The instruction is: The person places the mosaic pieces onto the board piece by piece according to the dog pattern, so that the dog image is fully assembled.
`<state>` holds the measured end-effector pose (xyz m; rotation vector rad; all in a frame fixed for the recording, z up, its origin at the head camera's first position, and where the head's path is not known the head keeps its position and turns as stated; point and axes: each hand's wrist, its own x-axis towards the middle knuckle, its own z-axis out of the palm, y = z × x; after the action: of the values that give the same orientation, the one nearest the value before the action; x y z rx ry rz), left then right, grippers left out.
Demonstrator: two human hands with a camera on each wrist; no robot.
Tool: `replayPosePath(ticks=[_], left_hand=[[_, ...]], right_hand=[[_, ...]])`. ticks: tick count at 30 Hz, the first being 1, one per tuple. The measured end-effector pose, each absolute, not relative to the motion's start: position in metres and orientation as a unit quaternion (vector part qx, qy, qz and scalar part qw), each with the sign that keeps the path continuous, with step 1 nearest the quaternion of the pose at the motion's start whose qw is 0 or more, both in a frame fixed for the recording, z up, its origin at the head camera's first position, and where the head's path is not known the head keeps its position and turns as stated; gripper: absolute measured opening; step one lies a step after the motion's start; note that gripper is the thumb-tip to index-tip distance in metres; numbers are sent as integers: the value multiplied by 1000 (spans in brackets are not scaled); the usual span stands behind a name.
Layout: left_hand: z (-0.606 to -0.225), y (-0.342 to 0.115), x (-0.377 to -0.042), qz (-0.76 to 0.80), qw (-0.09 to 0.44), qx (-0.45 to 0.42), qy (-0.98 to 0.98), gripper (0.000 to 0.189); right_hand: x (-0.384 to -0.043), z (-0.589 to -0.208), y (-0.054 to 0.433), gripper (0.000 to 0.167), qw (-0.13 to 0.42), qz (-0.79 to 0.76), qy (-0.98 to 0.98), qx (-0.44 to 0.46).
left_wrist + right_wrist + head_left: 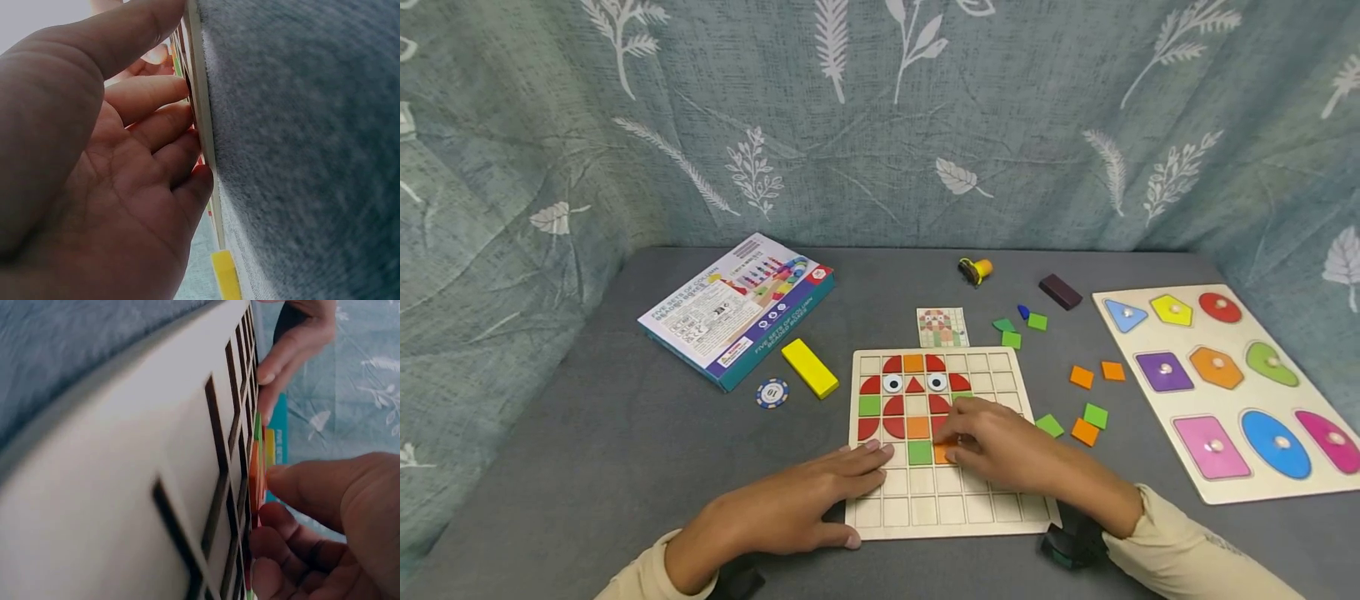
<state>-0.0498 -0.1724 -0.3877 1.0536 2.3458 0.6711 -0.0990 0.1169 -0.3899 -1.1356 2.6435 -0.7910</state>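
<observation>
A wooden grid board [923, 510] lies on the grey table, its upper cells filled with red curved pieces, two eye discs [892, 383] and orange and green squares. With thumb and fingers my right hand [1000, 442] pinches an orange square tile [942, 455], which lies at a cell beside a green square [919, 452]. The right wrist view shows the thumb tip against this orange tile [254, 472], the other fingers curled. My left hand [790, 504] rests flat on the board's left edge, fingers extended. A small pattern card [942, 327] touches the board's far edge.
Loose green [1095, 416] and orange tiles [1082, 377] lie right of the board, near a knobbed shape puzzle [1206, 414]. Leftward are a yellow block [810, 368], a poker chip [772, 393] and a box [737, 308]. A dark block [1061, 292] and yellow toy [975, 270] sit behind.
</observation>
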Motion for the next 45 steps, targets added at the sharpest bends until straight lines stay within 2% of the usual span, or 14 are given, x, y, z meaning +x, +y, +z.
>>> replayPosePath(ticks=[11,17,29,45], left_hand=[[-387,-173,-49,246,244,380,858,69],[-388,-172,-49,246,230,389,858,68],[-387,-172,-49,246,236,382,859,69],[-387,-173,-50,247,231,392,856,68]], right_hand=[[-106,-379,150,17,65,-299,874,-378],[-105,-377,171,16,51,-296,890,-344],[-99,-373,216,20,68,-287,919,-262],[-92,-377,254,22,23,-251,946,-202]])
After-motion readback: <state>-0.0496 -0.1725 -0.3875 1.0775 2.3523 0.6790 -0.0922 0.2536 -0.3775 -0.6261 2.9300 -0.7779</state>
